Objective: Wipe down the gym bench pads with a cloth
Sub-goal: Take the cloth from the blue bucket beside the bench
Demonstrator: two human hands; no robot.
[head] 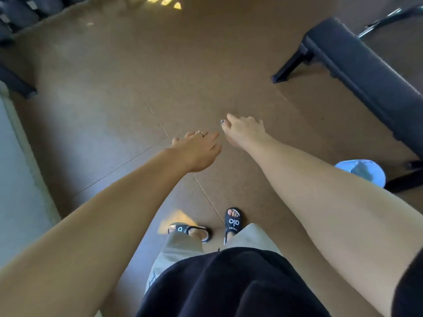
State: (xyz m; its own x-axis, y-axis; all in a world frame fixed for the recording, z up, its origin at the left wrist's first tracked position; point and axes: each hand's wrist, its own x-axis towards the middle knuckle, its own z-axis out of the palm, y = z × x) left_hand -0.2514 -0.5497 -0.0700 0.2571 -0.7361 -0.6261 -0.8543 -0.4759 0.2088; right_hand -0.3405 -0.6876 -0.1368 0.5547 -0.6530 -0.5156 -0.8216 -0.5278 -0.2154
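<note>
A black padded gym bench (357, 72) stands at the right, running from the upper middle toward the right edge. A light blue cloth (364, 171) lies on the floor beside the bench's near foot, partly hidden behind my right forearm. My left hand (196, 152) and my right hand (245, 130) reach out side by side over the brown floor in the middle of the view. Both hold nothing, with fingers relaxed and loosely bent. Neither touches the bench or the cloth.
Brown rubber floor tiles (137, 76) fill most of the view. Dark dumbbells (20, 12) on a rack sit at the upper left. A pale wall or mat edge (16, 179) runs down the left side. My feet in black sandals (233, 223) stand below.
</note>
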